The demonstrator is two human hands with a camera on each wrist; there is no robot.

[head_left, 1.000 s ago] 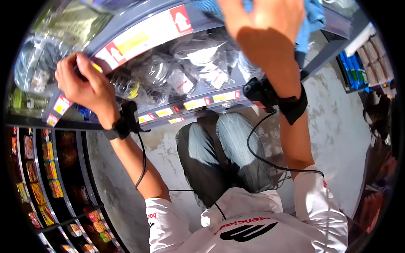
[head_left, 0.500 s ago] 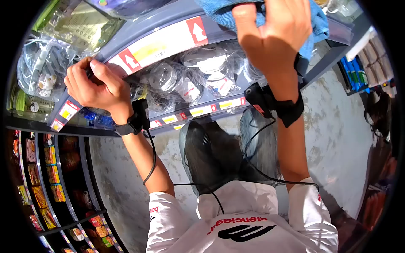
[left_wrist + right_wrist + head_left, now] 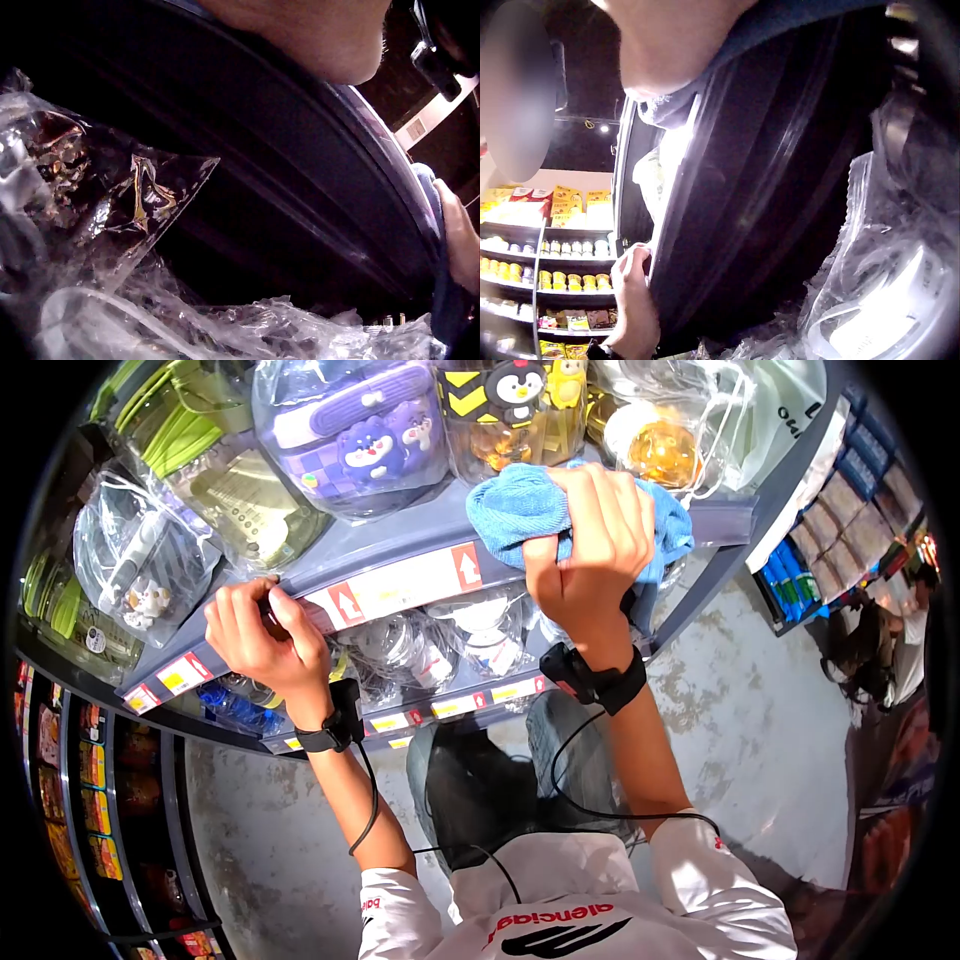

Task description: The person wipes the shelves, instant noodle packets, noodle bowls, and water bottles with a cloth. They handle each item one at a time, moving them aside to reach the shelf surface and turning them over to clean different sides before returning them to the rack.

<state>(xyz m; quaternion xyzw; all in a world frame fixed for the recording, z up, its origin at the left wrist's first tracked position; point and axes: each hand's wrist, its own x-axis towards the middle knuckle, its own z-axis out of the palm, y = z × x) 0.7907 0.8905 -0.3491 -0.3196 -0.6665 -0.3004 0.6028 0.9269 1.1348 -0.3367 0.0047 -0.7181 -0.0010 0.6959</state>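
My right hand (image 3: 598,555) grips a bunched blue cloth (image 3: 512,512) over the right part of the shelf's front edge (image 3: 560,550). Part of the cloth hangs down past the edge, beside the wrist. At the left end of a long price label (image 3: 400,588), my left hand (image 3: 268,638) holds the same shelf edge with curled fingers, thumb toward the label. The right wrist view shows this left hand (image 3: 636,300) at the shelf's rim, seen from below. Beneath the dark shelf underside (image 3: 285,172) lie clear plastic-wrapped items (image 3: 225,330).
On the upper shelf stand a purple cartoon container (image 3: 375,440), a penguin-decorated container (image 3: 510,420), a bagged bottle (image 3: 140,560) and a green-lidded jug (image 3: 240,500). Bagged clear goods (image 3: 480,630) fill the shelf below. Packaged food racks (image 3: 95,790) stand left; the floor (image 3: 760,730) is grey.
The view has tilted up, showing more of the upper shelf. My right hand and the cloth have shifted left along the edge, closer to the left hand, which keeps its hold.
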